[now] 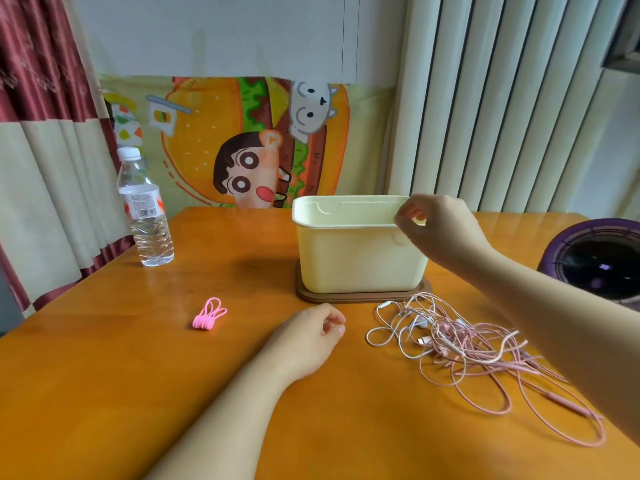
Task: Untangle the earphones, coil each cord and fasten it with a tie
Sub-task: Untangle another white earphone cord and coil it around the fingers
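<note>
One wooden desk [104, 393] is carrying everything here. One clear water bottle [145, 216] with a white cap is standing upright near the far left corner. One cream plastic bin [353, 261] is sitting at the middle of the far edge, resting on one brown tray [363, 295] that is showing as a thin lip around its foot. One purple round object [595, 258] is poking in at the right edge, partly cut off.

The earphones [460, 344] are lying in a single loose tangle on the desk's right side, just in front of the tray. Pink cords and paler white cords are crossing each other, so the number of sets cannot be told. The pink ties [209, 314] are lying bunched in one small cluster left of centre, well apart from the earphones. Several loops are showing, but an exact count is not possible.

Only the far inner wall of the bin is showing, so whether it is holding anything cannot be told.

The left hand [304, 337] is resting on the desk between the ties and the earphones, with its fingers loosely curled and gripping nothing. The right hand [440, 230] is reaching over the earphones, and its thumb and bent fingers are pinching the right end of the bin's rim.
</note>
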### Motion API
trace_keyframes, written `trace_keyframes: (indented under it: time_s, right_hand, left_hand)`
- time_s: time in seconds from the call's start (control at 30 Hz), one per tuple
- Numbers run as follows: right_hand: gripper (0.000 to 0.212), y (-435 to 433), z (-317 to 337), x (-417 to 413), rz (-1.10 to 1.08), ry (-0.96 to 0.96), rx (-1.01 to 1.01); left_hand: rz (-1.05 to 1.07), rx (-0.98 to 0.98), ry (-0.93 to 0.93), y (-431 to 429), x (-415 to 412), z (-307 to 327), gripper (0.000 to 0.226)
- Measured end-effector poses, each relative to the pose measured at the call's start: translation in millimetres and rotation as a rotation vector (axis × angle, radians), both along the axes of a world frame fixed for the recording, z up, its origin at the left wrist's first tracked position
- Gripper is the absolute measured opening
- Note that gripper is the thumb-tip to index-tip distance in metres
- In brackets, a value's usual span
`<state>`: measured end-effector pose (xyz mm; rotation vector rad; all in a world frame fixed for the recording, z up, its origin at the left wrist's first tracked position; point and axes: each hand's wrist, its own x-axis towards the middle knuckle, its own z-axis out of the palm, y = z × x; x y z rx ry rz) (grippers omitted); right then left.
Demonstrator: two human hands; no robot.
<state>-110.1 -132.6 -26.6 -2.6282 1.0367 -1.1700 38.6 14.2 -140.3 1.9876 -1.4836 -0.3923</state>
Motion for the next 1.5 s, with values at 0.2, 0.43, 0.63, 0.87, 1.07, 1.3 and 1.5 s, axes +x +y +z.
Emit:
trace_keyframes:
  time_s: [0.2,0.43,0.63,0.87,1.07,1.3,1.5]
  right_hand:
    - [0.025,19,-21,-50,0.102,0.523,0.257]
    - [0.022,48,-49,-78,0.283,0.906,0.252]
    - [0.018,59,-49,-87,0.371,0.963,0.256]
    - [0.022,50,-46,-98,0.371,0.862,0.306]
    - [0.031,32,-42,-93,0.221,0.779,0.345]
    - [0.052,47,-9,-63,0.25,0.374,0.308]
    - [0.034,91,42,-25,0.589,-0.043,0.663]
  left_hand:
    - [-0.034,-0.119,-0.034,-8,-23,-5,0.018]
    - [-0.087,-0.049,-0.196,-28,-44,-8,0.035]
    - [-0.079,0.06,-0.086,-44,-56,-1,0.033]
    - [0.116,-0.247,0.22,-46,-61,17,0.021]
    - [0.12,-0.699,0.773,-11,-45,109,0.022]
    - [-0.009,-0.724,0.676,23,-46,157,0.02]
    - [-0.068,-0.679,0.561,44,-55,170,0.02]
